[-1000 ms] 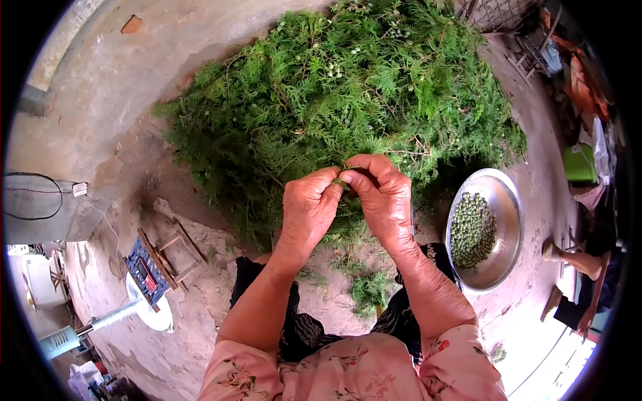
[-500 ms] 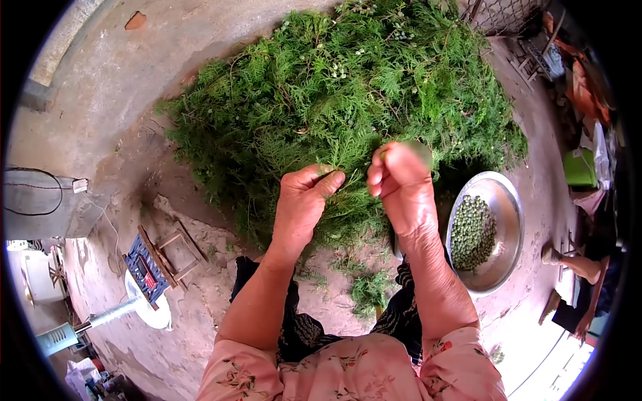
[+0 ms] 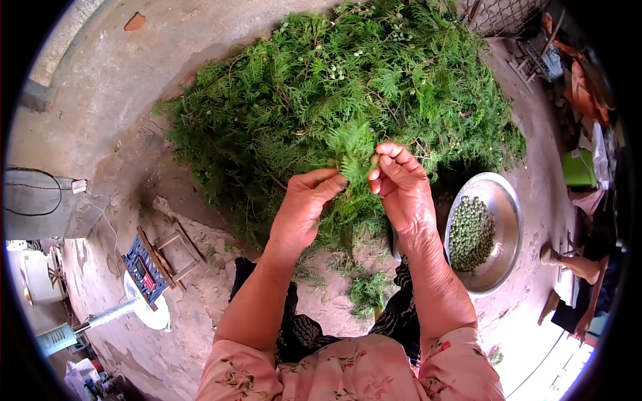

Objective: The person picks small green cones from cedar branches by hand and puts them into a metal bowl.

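A leafy green sprig (image 3: 352,150) is pinched between the thumb and fingers of my left hand (image 3: 301,204). Just right of it, my right hand (image 3: 404,190) has its fingers curled, with thumb and forefinger pressed on a small greenish thing, probably a berry-like cone. Both hands are over the near edge of a large heap of green conifer branches (image 3: 294,100). To the right of my right hand stands a round metal basin (image 3: 509,234), which holds many small green cones (image 3: 471,230).
At the left are a small wooden stool (image 3: 182,254) with a blue patterned seat and a white standing fan (image 3: 144,307). A bright green container (image 3: 579,167) is at the right. Below it shows another person's leg (image 3: 580,265). Loose green bits (image 3: 369,293) lie between my feet.
My hands have moved apart, the right one going right and slightly up. The sprig in my left hand now stands up more plainly.
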A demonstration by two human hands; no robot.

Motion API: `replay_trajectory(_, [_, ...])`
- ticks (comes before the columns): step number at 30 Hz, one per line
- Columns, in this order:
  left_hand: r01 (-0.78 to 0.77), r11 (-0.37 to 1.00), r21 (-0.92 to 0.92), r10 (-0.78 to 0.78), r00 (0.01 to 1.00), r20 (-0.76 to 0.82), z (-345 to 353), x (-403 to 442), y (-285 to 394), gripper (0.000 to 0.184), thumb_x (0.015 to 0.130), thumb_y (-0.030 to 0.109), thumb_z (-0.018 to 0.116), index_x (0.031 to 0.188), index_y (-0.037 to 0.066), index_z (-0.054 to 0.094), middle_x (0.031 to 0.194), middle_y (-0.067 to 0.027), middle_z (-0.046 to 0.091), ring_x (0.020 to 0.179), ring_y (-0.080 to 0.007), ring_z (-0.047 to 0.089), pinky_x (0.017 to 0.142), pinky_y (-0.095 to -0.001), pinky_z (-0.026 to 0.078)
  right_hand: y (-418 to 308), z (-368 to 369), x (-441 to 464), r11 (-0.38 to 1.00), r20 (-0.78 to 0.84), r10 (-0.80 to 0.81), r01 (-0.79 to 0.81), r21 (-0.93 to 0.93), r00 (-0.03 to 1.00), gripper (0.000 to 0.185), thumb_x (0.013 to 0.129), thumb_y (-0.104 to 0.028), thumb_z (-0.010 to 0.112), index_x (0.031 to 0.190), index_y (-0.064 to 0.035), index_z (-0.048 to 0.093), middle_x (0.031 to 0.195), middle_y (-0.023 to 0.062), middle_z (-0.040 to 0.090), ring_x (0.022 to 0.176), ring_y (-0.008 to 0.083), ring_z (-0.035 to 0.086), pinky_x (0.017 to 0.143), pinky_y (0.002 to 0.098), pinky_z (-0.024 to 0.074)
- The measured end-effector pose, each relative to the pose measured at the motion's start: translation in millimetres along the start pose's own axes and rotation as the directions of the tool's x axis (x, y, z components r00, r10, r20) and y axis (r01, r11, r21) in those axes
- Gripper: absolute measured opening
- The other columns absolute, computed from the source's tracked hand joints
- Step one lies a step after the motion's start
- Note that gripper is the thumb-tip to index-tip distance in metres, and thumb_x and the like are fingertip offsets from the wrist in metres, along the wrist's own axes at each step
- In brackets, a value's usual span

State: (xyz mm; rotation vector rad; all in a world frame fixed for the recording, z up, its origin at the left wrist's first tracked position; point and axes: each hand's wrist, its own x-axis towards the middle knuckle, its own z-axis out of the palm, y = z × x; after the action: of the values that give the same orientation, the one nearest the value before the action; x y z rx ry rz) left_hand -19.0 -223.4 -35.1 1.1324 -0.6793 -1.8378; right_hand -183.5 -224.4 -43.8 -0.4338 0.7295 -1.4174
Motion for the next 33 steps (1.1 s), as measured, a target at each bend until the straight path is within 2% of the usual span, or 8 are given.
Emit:
replay_trajectory(4, [-0.309, 0.855, 0.417, 0.313, 0.948, 0.061, 2.5, 0.7, -3.5, 0.010, 0.080, 0.007, 0.063, 0.086, -0.002, 0.064, 0.073, -0.0034, 0.061, 0.059, -0.0107, 0.050, 0.057, -0.0215, 0.038, -6.9, 4.9, -0.4, 0.993, -0.102, -0.025, 0.013, -0.120, 0.994, 0.012, 0.086, -0.006, 0.053, 0.097, -0.0023, 0.057, 0.078, 0.0047, 0.059, 0.064, 0.0114, 0.056, 0.052, 0.0224, 0.0453])
replay_trajectory(7, [-0.584, 0.295, 0.756, 0.761, 0.622, 0.184, 4.7, 5.7, -9.5, 0.011, 0.074, 0.007, 0.066, 0.083, 0.002, 0.063, 0.068, -0.0097, 0.055, 0.058, -0.0232, 0.052, 0.053, -0.0271, 0.041, -17.0, -2.0, 3.7, 0.977, -0.130, -0.133, 0.108, -0.182, 0.983, 0.012, 0.086, -0.008, 0.054, 0.096, -0.0025, 0.058, 0.077, 0.0043, 0.060, 0.062, 0.0109, 0.056, 0.050, 0.0218, 0.0446])
replay_trajectory(10, [-0.559, -0.044, 0.828, 0.781, 0.497, 0.377, 2.9, 5.1, -4.4, 0.014, 0.072, 0.007, 0.066, 0.085, 0.004, 0.063, 0.066, -0.0062, 0.053, 0.058, -0.0231, 0.051, 0.052, -0.0316, 0.041, -25.2, -4.0, 5.3, 0.943, -0.130, -0.297, 0.268, -0.198, 0.946, 0.012, 0.086, -0.011, 0.056, 0.095, -0.0035, 0.060, 0.075, 0.0040, 0.060, 0.058, 0.0104, 0.055, 0.046, 0.0220, 0.0420])
replay_trajectory(13, [-0.566, -0.081, 0.820, 0.765, 0.492, 0.416, 2.6, 3.9, -4.0, 0.016, 0.069, 0.005, 0.066, 0.085, 0.006, 0.063, 0.064, -0.0038, 0.052, 0.059, -0.0217, 0.050, 0.052, -0.0331, 0.040, -28.2, -1.7, 4.0, 0.924, -0.127, -0.352, 0.322, -0.204, 0.928, 0.010, 0.084, -0.009, 0.057, 0.091, -0.0030, 0.062, 0.077, 0.0043, 0.061, 0.057, 0.0095, 0.054, 0.047, 0.0214, 0.0414])
replay_trajectory(16, [-0.569, -0.099, 0.816, 0.719, 0.526, 0.455, 4.9, -0.8, -1.0, 0.016, 0.068, 0.003, 0.066, 0.084, 0.004, 0.063, 0.067, -0.0054, 0.055, 0.060, -0.0222, 0.051, 0.053, -0.0327, 0.041, -23.4, 1.8, 1.7, 0.739, -0.016, -0.451, 0.364, -0.567, 0.892, 0.009, 0.081, -0.003, 0.060, 0.088, -0.0034, 0.064, 0.080, 0.0044, 0.063, 0.063, 0.0090, 0.055, 0.054, 0.0202, 0.0439])
replay_trajectory(19, [-0.575, -0.124, 0.809, 0.695, 0.532, 0.485, 6.8, -2.9, 0.4, 0.018, 0.067, 0.001, 0.067, 0.084, 0.002, 0.063, 0.070, -0.0068, 0.057, 0.062, -0.0229, 0.052, 0.055, -0.0327, 0.043, -18.1, 5.3, 0.7, 0.676, 0.258, -0.312, 0.404, -0.616, 0.914, 0.020, 0.078, 0.004, 0.059, 0.096, -0.0036, 0.065, 0.093, 0.0068, 0.063, 0.082, 0.0117, 0.056, 0.073, 0.0238, 0.0473])
replay_trajectory(23, [-0.589, -0.132, 0.797, 0.665, 0.544, 0.512, 5.5, -2.6, 1.1, 0.017, 0.066, 0.001, 0.066, 0.082, 0.003, 0.062, 0.071, -0.0060, 0.057, 0.063, -0.0231, 0.053, 0.057, -0.0328, 0.043, -16.9, 8.1, -3.5, 0.612, 0.333, -0.066, 0.302, -0.731, 0.940, 0.024, 0.080, 0.002, 0.057, 0.102, -0.0048, 0.063, 0.091, 0.0064, 0.062, 0.083, 0.0134, 0.056, 0.074, 0.0235, 0.0459])
replay_trajectory(33, [-0.617, -0.099, 0.781, 0.602, 0.587, 0.541, 4.9, -4.1, 3.2, 0.013, 0.068, 0.005, 0.067, 0.079, 0.002, 0.059, 0.068, -0.0066, 0.055, 0.063, -0.0243, 0.052, 0.057, -0.0344, 0.042, -20.0, 10.2, -4.6, 0.567, 0.360, 0.045, 0.272, -0.777, 0.932, 0.019, 0.081, 0.005, 0.054, 0.096, -0.0021, 0.060, 0.083, 0.0049, 0.060, 0.079, 0.0116, 0.054, 0.072, 0.0234, 0.0438])
